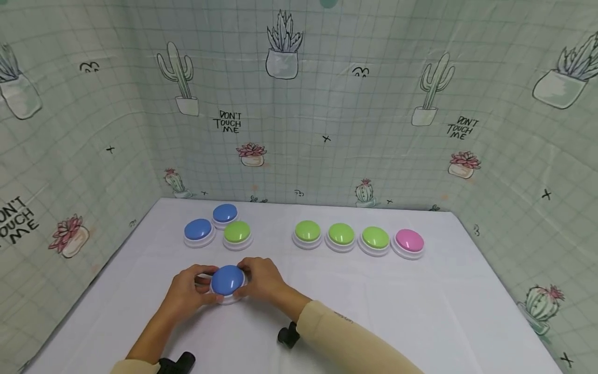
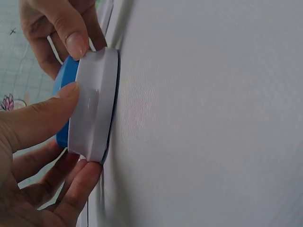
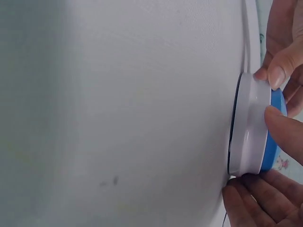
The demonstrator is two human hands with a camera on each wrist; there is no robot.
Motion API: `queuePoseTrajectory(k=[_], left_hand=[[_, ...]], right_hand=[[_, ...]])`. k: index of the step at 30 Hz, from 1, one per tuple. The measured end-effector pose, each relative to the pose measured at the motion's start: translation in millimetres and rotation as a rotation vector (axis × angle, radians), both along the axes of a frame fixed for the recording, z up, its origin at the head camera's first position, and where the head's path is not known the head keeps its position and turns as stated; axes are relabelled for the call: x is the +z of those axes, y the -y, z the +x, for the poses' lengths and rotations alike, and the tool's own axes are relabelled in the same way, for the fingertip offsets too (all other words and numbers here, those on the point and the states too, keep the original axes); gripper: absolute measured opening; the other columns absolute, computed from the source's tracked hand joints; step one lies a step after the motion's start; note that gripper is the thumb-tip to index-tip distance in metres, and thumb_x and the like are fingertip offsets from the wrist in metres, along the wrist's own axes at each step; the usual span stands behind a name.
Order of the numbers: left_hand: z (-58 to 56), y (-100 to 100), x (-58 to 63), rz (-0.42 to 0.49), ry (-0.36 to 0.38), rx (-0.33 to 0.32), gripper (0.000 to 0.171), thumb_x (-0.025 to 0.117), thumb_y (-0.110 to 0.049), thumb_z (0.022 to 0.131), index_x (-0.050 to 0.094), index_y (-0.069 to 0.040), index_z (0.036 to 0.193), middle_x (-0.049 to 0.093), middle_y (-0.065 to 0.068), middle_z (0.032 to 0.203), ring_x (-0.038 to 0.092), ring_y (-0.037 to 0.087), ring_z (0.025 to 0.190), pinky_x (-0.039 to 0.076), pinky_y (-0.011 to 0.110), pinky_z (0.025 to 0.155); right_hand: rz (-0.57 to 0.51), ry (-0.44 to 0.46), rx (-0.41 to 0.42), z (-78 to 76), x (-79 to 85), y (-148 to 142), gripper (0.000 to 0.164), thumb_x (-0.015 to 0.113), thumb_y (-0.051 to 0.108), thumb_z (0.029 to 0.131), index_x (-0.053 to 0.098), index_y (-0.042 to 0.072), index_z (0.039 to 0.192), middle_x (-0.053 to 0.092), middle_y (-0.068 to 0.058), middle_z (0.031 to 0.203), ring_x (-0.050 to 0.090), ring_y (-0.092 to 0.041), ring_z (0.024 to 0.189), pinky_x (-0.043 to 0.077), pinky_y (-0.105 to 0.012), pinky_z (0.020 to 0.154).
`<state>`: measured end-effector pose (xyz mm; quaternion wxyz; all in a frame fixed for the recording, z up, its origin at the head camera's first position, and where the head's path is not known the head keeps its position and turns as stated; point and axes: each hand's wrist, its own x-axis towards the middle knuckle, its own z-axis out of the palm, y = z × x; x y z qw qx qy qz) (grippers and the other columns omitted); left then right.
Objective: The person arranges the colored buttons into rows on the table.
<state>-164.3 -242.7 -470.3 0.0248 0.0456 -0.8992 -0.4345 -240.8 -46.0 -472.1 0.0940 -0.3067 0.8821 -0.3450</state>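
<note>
Both hands hold a round push button (image 1: 227, 280) with a blue dome and white base, at the front left of the table. My left hand (image 1: 183, 292) grips its left side, thumb at the near edge and fingers round the far side. On the opposite side my right hand (image 1: 262, 279) pinches it between thumb and fingers. In the left wrist view, the white base (image 2: 94, 104) stays close to the cloth; whether it touches is hard to tell. The right wrist view also shows the blue cap (image 3: 273, 137) between both hands.
Behind the hands stand two blue buttons (image 1: 198, 229) (image 1: 225, 213) and a green one (image 1: 237, 232). Farther right, three green buttons (image 1: 341, 234) and a pink one (image 1: 409, 241) form a row. White cloth covers the table (image 1: 355, 306); a patterned curtain (image 1: 299, 104) surrounds it.
</note>
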Motion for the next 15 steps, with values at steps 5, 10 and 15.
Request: queuePoseTrajectory(k=[5, 10, 15], left_hand=[[-1.9, -6.0, -2.5, 0.048, -0.022, 0.016, 0.068, 0.096, 0.001, 0.07, 0.064, 0.01, 0.13, 0.068, 0.025, 0.125, 0.07, 0.039, 0.109, 0.063, 0.042, 0.09], [-4.1, -14.7, -2.3, 0.069, -0.038, 0.036, 0.066, 0.094, 0.005, 0.07, 0.064, 0.011, 0.128, 0.069, 0.025, 0.121, 0.07, 0.04, 0.109, 0.063, 0.039, 0.089], [-9.7, -27.5, -4.6, 0.072, -0.048, 0.043, 0.063, 0.094, 0.005, 0.072, 0.064, 0.012, 0.127, 0.069, 0.025, 0.122, 0.071, 0.04, 0.109, 0.063, 0.038, 0.089]], right_hand=[[-0.021, 0.018, -0.031, -0.6, 0.4, -5.6, 0.055, 0.096, 0.017, 0.077, 0.074, 0.005, 0.125, 0.076, -0.004, 0.121, 0.066, -0.021, 0.119, 0.05, -0.039, 0.108], [-0.065, 0.029, -0.063, -1.9, -0.9, -13.3, 0.056, 0.097, 0.015, 0.075, 0.074, 0.005, 0.125, 0.077, -0.006, 0.122, 0.068, -0.021, 0.119, 0.052, -0.04, 0.107], [-0.108, 0.049, -0.1, -4.0, -3.2, -25.5, 0.056, 0.097, 0.014, 0.074, 0.075, 0.004, 0.124, 0.077, -0.007, 0.121, 0.069, -0.022, 0.119, 0.053, -0.041, 0.107]])
